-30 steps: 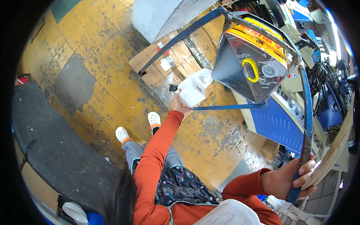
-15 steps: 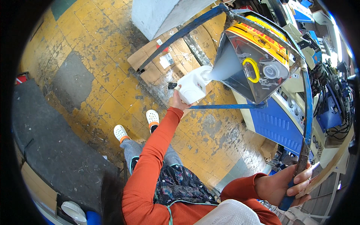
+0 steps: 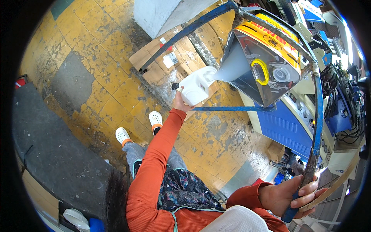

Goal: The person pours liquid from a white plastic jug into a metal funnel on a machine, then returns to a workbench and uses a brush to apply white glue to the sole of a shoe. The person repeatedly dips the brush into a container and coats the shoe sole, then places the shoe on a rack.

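Left of jug (image 3: 195, 88): bare yellow floor (image 3: 96, 69), open passage.
Right of jug: metal hopper (image 3: 262, 69), touching, blocks.
Below left hand (image 3: 181, 103): blue crossbar (image 3: 232, 109).
Right hand (image 3: 288, 193): blue rail (image 3: 317, 127), machine cabinet (image 3: 293, 123) close behind.

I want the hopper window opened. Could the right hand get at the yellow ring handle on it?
Probably not yet: the right hand is wrapped around the blue metal rail, well below the yellow ring handle.

The white jug (image 3: 196, 88) hides most of the left hand (image 3: 180, 104) holding it.
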